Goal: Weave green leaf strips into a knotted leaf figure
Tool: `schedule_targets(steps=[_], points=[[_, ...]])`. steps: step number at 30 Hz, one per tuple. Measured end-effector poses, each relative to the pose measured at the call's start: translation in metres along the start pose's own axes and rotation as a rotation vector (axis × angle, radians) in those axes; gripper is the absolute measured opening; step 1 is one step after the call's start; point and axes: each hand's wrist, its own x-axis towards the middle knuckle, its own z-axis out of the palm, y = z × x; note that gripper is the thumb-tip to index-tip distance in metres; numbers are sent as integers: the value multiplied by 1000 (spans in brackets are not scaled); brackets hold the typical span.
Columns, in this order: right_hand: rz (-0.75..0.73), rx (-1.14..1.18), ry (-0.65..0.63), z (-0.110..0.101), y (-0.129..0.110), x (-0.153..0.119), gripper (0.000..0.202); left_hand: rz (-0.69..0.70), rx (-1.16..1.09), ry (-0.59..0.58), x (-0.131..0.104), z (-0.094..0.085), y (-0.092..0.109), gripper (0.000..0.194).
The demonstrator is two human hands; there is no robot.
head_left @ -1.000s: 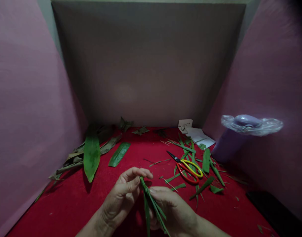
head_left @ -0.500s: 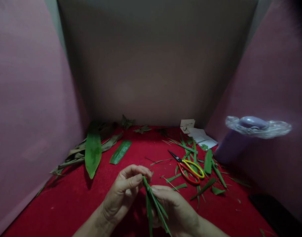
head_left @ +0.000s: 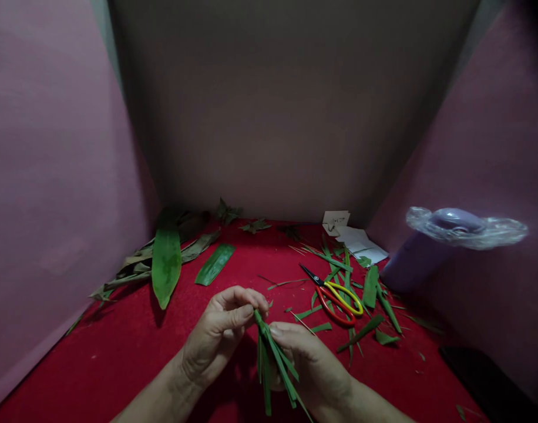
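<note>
Bundle of leaf strips (head_left: 275, 352) hangs nearer and left of the scissors (head_left: 325, 284), left hand (head_left: 225, 329) in a narrow grip on its tip, right hand (head_left: 306, 349) holding lower; strips have spread slightly, perhaps easing access to each.

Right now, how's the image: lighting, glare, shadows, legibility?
Head view: dim, with the top-right corner falling to black; head view: bright glints on the clear plastic over the purple object; head view: the large green leaf shadows the red surface at its tip; head view: held leaf strips are distinguishable, but the card's writing is illegible.
</note>
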Motion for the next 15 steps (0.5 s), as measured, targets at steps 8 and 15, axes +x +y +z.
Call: schedule_targets(steps=[8, 15], points=[[-12, -38, -16, -2, 2, 0, 22, -28, 3, 41, 0, -4, -3, 4], [-145, -230, -20, -5, -4, 2, 66, -125, -122, 199, 5, -4, -3, 10]])
